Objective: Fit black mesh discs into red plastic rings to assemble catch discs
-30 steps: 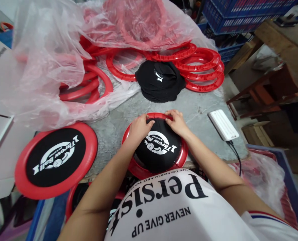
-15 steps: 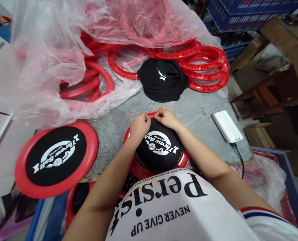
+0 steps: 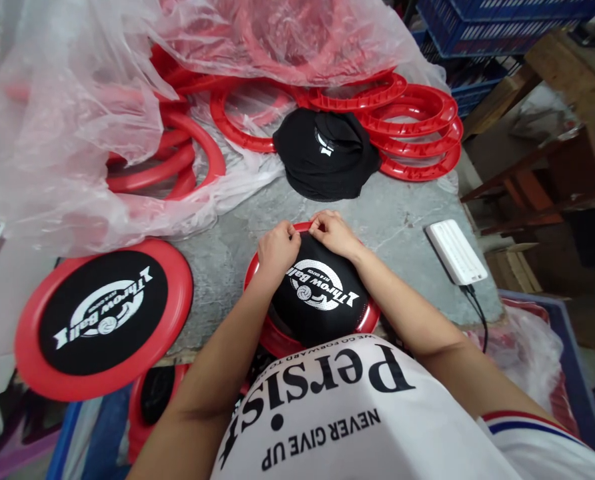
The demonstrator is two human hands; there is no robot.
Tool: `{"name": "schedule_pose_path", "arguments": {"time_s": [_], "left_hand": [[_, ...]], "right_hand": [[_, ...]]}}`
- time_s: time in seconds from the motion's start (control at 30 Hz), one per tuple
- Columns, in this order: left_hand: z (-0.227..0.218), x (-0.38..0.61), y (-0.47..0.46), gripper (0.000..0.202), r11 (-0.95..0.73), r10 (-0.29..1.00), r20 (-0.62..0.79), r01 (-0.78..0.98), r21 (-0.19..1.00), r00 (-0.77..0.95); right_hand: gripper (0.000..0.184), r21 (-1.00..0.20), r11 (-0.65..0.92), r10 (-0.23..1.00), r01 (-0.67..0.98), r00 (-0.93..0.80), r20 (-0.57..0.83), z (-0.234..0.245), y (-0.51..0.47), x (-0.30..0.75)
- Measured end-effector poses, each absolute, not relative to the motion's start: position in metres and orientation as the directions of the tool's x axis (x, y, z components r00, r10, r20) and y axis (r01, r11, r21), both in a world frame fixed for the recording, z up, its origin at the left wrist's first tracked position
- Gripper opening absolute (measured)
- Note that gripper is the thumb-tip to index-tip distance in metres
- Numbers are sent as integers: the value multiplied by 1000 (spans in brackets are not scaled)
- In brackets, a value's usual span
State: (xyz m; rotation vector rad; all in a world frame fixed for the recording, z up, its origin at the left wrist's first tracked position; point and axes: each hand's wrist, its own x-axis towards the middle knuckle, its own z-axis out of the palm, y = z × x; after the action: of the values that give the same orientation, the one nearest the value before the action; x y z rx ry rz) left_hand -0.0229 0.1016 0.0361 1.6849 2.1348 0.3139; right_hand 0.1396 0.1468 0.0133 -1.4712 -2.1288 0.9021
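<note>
A black fabric disc [image 3: 311, 313] with a white "Throw Ball" print lies over a red plastic ring [image 3: 277, 337] at the table's near edge, against my shirt. At the far side of the ring, my left hand [image 3: 279, 248] pinches the fabric's edge. Close beside it, my right hand [image 3: 333, 233] pinches the same edge with thumb and finger. Red ring shows between the two hands. Beyond them sits a stack of black fabric covers [image 3: 327, 160]. To the left lies another red disc [image 3: 110, 320] with its black printed centre flat inside the rim.
Red rings [image 3: 417, 143] are piled at the back right. Clear plastic bags [image 3: 77, 147] with more rings cover the back left. A white power bank [image 3: 456, 252] with a cable lies at right. Blue crates [image 3: 497, 27] stand behind, and a blue bin [image 3: 572, 360] sits lower right.
Both hands stay pinched at the ring's far edge, almost unmoved. The view has shifted slightly, so the left disc and bags appear a little further left.
</note>
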Motion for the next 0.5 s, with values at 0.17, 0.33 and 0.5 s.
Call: {"name": "schedule_pose_path", "arguments": {"time_s": [0.17, 0.33, 0.5], "left_hand": [[37, -22, 103, 14, 257, 963, -181, 884, 390, -200], [39, -22, 103, 16, 253, 963, -183, 892, 374, -196], [37, -23, 105, 16, 246, 965, -184, 889, 386, -188]], "right_hand": [[14, -687, 244, 930, 684, -367, -35, 13, 147, 138], [15, -665, 246, 935, 705, -354, -30, 11, 147, 137], [15, -610, 227, 944, 759, -325, -53, 12, 147, 134]]}}
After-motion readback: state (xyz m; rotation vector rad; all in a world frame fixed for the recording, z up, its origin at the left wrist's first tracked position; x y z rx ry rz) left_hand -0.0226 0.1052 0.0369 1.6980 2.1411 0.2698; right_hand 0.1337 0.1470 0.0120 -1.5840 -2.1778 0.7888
